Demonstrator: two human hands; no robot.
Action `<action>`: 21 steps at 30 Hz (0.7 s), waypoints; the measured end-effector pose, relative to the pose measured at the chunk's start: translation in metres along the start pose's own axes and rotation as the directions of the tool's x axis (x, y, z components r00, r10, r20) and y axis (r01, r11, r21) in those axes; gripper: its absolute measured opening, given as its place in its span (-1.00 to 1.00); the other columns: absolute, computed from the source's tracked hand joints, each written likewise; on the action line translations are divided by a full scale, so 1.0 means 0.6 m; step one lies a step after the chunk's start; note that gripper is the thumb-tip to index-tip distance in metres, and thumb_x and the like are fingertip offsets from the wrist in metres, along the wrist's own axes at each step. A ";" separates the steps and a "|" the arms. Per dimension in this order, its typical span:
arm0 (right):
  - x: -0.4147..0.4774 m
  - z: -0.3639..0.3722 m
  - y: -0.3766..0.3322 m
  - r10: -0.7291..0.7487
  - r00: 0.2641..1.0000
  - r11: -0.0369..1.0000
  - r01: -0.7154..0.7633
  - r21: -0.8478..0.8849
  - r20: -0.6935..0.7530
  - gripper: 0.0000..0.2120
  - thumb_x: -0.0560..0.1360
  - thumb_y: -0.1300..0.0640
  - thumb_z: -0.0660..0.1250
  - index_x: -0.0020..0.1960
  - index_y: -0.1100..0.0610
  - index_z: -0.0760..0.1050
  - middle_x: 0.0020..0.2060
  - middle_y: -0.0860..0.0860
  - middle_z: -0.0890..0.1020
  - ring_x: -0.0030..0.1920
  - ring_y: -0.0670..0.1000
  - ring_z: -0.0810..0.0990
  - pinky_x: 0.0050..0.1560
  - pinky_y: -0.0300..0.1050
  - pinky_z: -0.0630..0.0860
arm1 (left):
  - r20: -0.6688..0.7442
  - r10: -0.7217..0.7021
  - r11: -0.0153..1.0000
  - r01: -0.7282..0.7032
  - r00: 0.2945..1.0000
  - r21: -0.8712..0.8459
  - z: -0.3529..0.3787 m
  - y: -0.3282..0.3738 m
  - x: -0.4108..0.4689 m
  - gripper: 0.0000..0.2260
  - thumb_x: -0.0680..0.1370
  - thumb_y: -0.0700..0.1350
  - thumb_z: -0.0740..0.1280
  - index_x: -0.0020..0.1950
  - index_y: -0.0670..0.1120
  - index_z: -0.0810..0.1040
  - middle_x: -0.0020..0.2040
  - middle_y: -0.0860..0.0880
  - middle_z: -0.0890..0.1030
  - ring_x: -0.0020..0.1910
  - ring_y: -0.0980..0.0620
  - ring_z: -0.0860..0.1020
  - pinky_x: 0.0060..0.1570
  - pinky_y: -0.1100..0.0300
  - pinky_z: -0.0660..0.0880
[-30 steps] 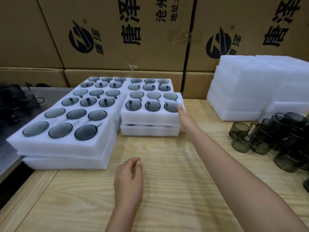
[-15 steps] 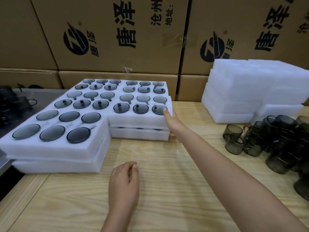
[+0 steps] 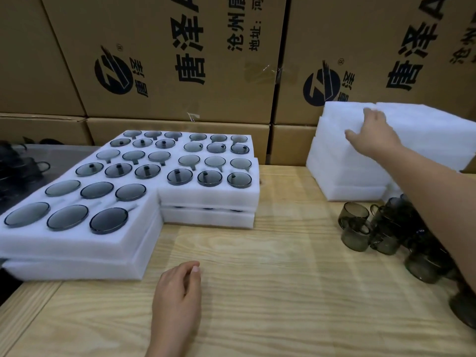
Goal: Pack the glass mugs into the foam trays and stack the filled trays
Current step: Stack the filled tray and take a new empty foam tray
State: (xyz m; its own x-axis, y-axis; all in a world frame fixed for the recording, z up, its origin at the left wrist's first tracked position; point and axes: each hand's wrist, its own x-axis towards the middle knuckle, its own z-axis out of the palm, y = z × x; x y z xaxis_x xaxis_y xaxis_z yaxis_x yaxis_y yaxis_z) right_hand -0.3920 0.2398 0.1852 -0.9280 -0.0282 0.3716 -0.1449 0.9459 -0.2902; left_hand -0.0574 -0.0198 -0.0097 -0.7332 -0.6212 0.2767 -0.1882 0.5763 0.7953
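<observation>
Several white foam trays [image 3: 208,199] filled with grey glass mugs lie in two-high stacks at the left and middle of the wooden table [image 3: 283,279]. A pile of loose grey glass mugs [image 3: 355,222] stands at the right. Behind the mugs rises a stack of empty foam trays [image 3: 347,176]. My right hand [image 3: 371,135] reaches onto the top of that stack, fingers spread on the foam's upper edge. My left hand [image 3: 177,295] rests on the table near the front, fingers loosely curled, holding nothing.
Large printed cardboard boxes [image 3: 167,60] form a wall behind the table. A metal surface with dark mugs [image 3: 23,166] sits at the far left. Bare wood lies between my left hand and the loose mugs.
My right hand has left the side of the middle filled tray and moved right and up onto the stack of empty foam trays. My left hand has stayed in place.
</observation>
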 end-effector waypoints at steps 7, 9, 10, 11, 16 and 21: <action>0.002 0.007 0.008 0.025 0.999 0.997 -0.022 0.071 -0.047 -0.60 0.56 0.11 0.25 0.30 0.30 0.28 0.23 0.27 0.39 0.17 0.32 0.43 0.07 0.09 0.39 | -0.014 -0.003 1.000 0.003 1.000 -0.004 0.001 0.002 0.000 -0.86 0.56 -0.25 0.29 -0.02 -0.10 0.64 -0.11 0.11 0.59 0.02 0.04 0.47 0.02 0.23 0.28; -0.019 -0.003 0.004 0.019 0.995 0.991 -0.006 0.131 -0.101 -0.64 0.56 0.13 0.23 0.28 0.29 0.29 0.23 0.25 0.39 0.16 0.30 0.43 0.04 0.07 0.38 | -0.019 -0.015 1.000 0.015 1.000 0.003 0.002 0.000 0.001 -0.85 0.57 -0.24 0.28 -0.05 -0.10 0.64 -0.12 0.08 0.60 0.00 0.02 0.47 0.01 0.19 0.30; -0.036 -0.010 0.002 -0.002 0.991 0.985 0.025 0.173 -0.134 -0.64 0.56 0.14 0.23 0.28 0.28 0.29 0.23 0.23 0.39 0.16 0.27 0.43 0.02 0.05 0.36 | -0.022 -0.020 1.000 0.020 1.000 0.003 0.002 -0.001 0.001 -0.85 0.57 -0.23 0.27 -0.06 -0.10 0.63 -0.12 0.08 0.61 0.00 0.01 0.48 0.00 0.17 0.30; -0.057 -0.018 0.001 -0.027 0.984 0.973 0.066 0.220 -0.176 -0.64 0.55 0.13 0.23 0.28 0.25 0.30 0.23 0.20 0.40 0.15 0.23 0.44 0.00 0.00 0.34 | -0.025 -0.026 1.000 0.026 0.999 0.000 0.003 -0.002 0.001 -0.85 0.57 -0.22 0.27 -0.07 -0.09 0.63 -0.12 0.07 0.61 0.00 0.01 0.49 0.00 0.16 0.31; -0.236 -0.049 0.013 -0.154 0.925 0.863 0.297 0.408 -0.347 -0.70 0.51 0.15 0.25 0.21 0.20 0.35 0.14 0.07 0.38 -0.03 0.07 0.47 -0.06 -0.05 0.40 | -0.014 -0.080 0.994 0.078 0.997 -0.081 0.001 -0.003 -0.002 -0.87 0.58 -0.14 0.28 0.01 -0.07 0.62 -0.01 0.02 0.63 0.01 0.07 0.53 -0.02 0.27 0.37; -0.461 -0.056 0.043 -0.244 0.885 0.771 0.426 0.474 -0.397 -0.73 0.42 0.19 0.24 0.08 0.29 0.42 0.10 0.14 0.44 0.09 -0.15 0.35 0.11 -0.47 0.29 | 0.053 -0.150 0.926 0.159 0.987 -0.341 -0.014 0.015 -0.017 -0.83 0.62 -0.17 0.21 0.12 -0.09 0.58 0.03 0.01 0.63 0.09 0.08 0.53 -0.05 0.53 0.33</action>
State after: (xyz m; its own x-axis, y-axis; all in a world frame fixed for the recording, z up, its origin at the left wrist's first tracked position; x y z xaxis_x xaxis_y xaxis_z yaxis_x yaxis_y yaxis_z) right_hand -0.1278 0.2827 0.1046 -0.6490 -0.1278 0.7500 -0.6695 0.5641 -0.4832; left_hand -0.0463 -0.0128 -0.0008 -0.7300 -0.6718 0.1253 -0.0681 0.2540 0.9648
